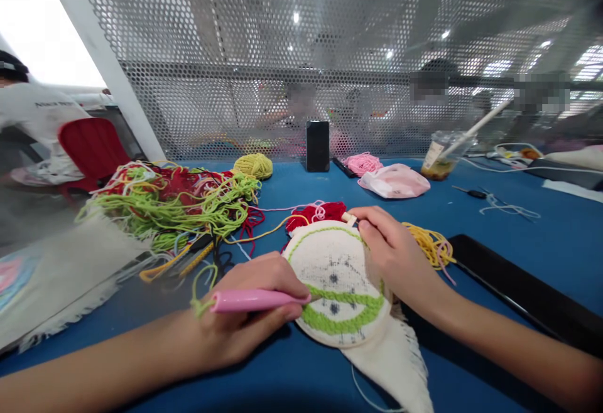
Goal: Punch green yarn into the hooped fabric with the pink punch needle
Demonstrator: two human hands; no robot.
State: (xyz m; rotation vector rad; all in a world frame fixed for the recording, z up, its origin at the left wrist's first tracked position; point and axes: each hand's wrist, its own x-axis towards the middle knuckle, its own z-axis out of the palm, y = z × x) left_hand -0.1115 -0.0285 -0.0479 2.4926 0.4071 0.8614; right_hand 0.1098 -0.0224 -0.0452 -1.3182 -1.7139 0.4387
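A person's two bare hands work apart at a round, cream cloth-covered hoop (325, 250), held tilted above the near middle of a blue tabletop (287, 196). The left forearm reaches in from the near left; the left hand (252, 277) is curled around a glossy pink pen-shaped tool (254, 300), thumb below and fingers above. The tool lies nearly level, its thin metal tip pointing right, at a band of bright green stitching (346, 324) on the cloth. The right forearm slants in from the near right, and the right hand (393, 256) is clamped on the hoop's far right rim, fingers bent around the edge. Beyond the hoop lies dark red yarn (334, 211); right of the right hand sits looped golden-yellow yarn (426, 243).
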